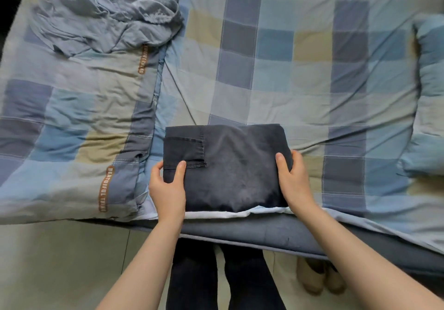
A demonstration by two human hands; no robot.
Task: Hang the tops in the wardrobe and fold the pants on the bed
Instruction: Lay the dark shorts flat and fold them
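Observation:
A pair of dark navy pants, folded into a compact rectangle with a back pocket showing at its upper left, lies on the checked bed close to the near edge. My left hand grips the bundle's left side, thumb on top by the pocket. My right hand holds the right side, thumb on top and fingers tucked under the edge. A crumpled grey-blue garment lies at the far left of the bed.
A folded checked quilt with brown lettering covers the bed's left half. A pillow sits at the right edge. Tiled floor, my dark-trousered legs and a pair of beige slippers are below the bed edge.

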